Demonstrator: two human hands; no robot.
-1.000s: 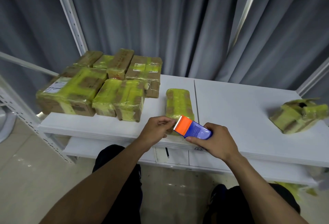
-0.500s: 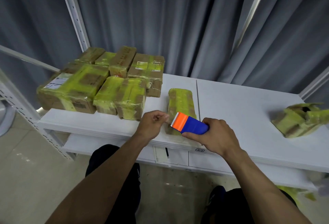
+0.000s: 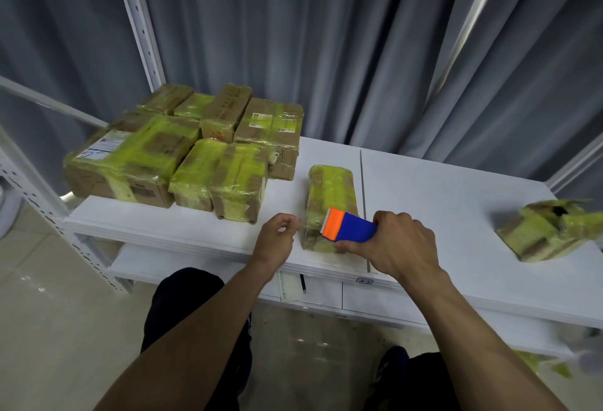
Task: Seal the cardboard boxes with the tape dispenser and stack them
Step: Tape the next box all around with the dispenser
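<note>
Gripping the blue-and-orange tape dispenser (image 3: 349,225) with fingers and thumb wrapped round its blue body, the right hand (image 3: 401,247) holds it over the near end of a narrow tape-wrapped box (image 3: 329,188), with the orange toothed edge pointing toward 10 o'clock. That box lies lengthwise on the white counter (image 3: 440,195), close to the front edge and just at 9 o'clock of the seam between the two counter panels. The left hand (image 3: 277,237) hovers at 9 o'clock of the box's near end, fingers curled, with thumb and forefinger close together; whether they pinch a strip of tape I cannot tell. A cluster of boxes (image 3: 156,162) bound in yellow-green tape sits packed together at 10 o'clock on the counter. Well apart, at 3 o'clock, lies a crumpled box (image 3: 548,231), tilted, with its flaps gaping. Grey curtains (image 3: 359,51) hang behind at 12 o'clock.
</note>
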